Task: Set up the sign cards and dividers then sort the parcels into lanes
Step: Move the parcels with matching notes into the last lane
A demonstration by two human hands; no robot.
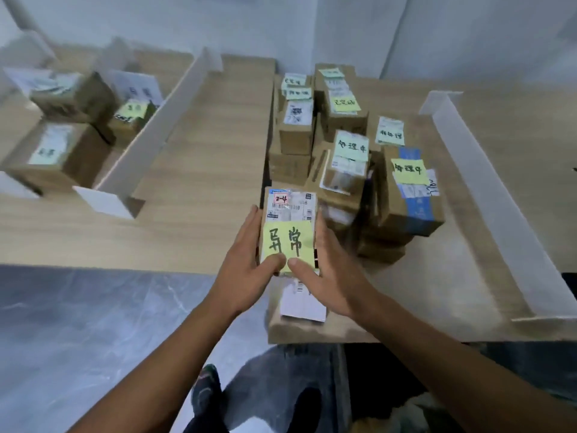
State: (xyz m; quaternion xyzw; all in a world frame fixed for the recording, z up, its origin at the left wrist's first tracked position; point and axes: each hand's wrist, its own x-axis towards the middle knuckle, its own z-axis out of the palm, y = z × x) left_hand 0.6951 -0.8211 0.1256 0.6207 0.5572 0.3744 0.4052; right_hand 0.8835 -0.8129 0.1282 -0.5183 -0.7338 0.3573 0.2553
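Head view, looking down. Small cardboard parcel [288,210] lifted just above the near edge of the worktop [203,151], at the seam between two tops. Clamped from both sides: left hand [246,270] against the left face, fingers [249,220] stretched along it, thumb pressed onto the bottom of the yellow note [285,242]. Right hand [331,276] wrapped round the right face, fingers mostly hidden behind it, thumb on the same note, tip nearly touching the other thumb. Handwritten characters on the note; above it a printed shipping label [292,207] with a small red-bordered tag reading 2-4.

Directly below, at the near edge, a flat parcel [303,304] with a white label, partly behind the right hand. Farther back, toward the middle of the worktop, a pile of parcels [343,151] stacked close, most bearing green or yellow handwritten notes.

Beyond the pile toward the right edge, the right divider [487,189], white, running from the far edge toward the near right corner. On the other half, the left divider [150,135], white, set slantwise. Past it, near the far left corner, sorted parcels [59,157] beside an upright sign card [137,85]; blurred there, writing unreadable. Grey floor [93,323] below the near edge.
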